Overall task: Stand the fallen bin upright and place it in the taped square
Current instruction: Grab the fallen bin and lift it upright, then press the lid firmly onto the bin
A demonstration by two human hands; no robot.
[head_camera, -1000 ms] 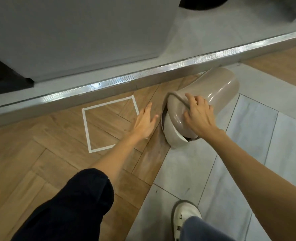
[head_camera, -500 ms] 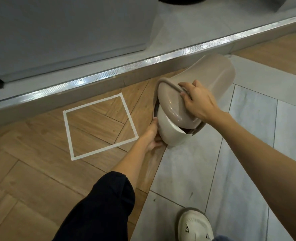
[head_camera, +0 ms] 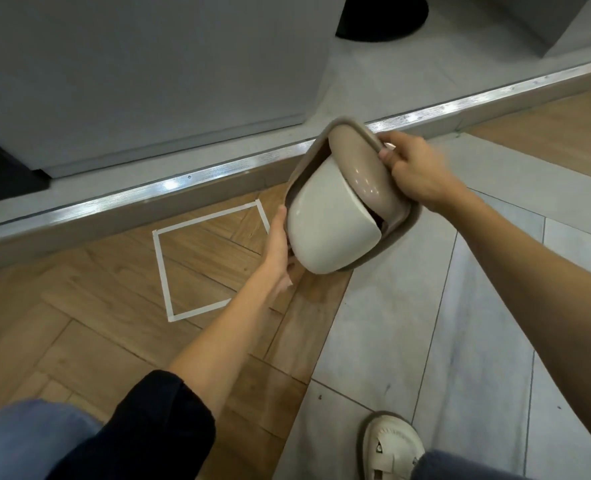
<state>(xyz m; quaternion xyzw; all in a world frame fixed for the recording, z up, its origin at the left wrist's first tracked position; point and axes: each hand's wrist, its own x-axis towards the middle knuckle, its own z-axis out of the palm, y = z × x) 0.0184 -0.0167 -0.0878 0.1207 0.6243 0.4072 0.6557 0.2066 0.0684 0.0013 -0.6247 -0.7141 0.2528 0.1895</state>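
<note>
The beige bin (head_camera: pixel 335 223) with its domed swing lid faces up toward me, lifted and tilted near upright, just right of the taped square (head_camera: pixel 211 261). My right hand (head_camera: pixel 415 168) grips the lid's rim at its far right side. My left hand (head_camera: pixel 278 254) presses against the bin's lower left side, fingers partly hidden under it. The white tape square lies on the wooden herringbone floor, with nothing inside it. The bin's body and base are hidden below the lid.
A metal-edged step (head_camera: pixel 183 188) runs diagonally behind the square, with a grey cabinet (head_camera: pixel 148 81) above it. Grey tiles (head_camera: pixel 391 341) cover the floor on the right. My white shoe (head_camera: pixel 391 445) is at the bottom right. A dark object (head_camera: pixel 380 15) stands beyond the step.
The bin has been tipped up from lying on its side, so its lid now faces me. My right hand slid to the rim's far side; my left hand stays against the lower left.
</note>
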